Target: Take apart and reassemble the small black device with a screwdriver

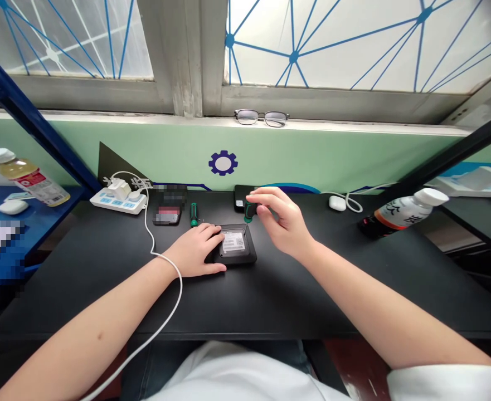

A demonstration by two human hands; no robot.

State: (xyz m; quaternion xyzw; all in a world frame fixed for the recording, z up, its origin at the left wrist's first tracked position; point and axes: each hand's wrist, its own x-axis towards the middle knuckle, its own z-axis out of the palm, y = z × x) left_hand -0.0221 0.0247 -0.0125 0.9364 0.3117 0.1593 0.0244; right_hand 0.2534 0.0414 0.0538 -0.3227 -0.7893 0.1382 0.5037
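Observation:
A black case (251,257) lies flat on the desk in front of me, holding a silver hard drive with a white printed label (233,241). My left hand (195,249) grips the left side of the case, fingers spread over its top and thumb along the near edge. In my right hand (285,221), thumb and fingers are closed round the handle of a green and black screwdriver (249,213). Its shaft points down, with the tip at the upper right part of the drive; the exact contact is too small to tell. A second green and black screwdriver (194,214) lies beyond my left hand.
Behind the case is a small black box (239,199). A white power strip (120,200) sits at the back left, its white cable (181,289) crossing over my left forearm. A dark bottle (402,213), a white earbud case (337,203) and glasses (262,117) are farther out.

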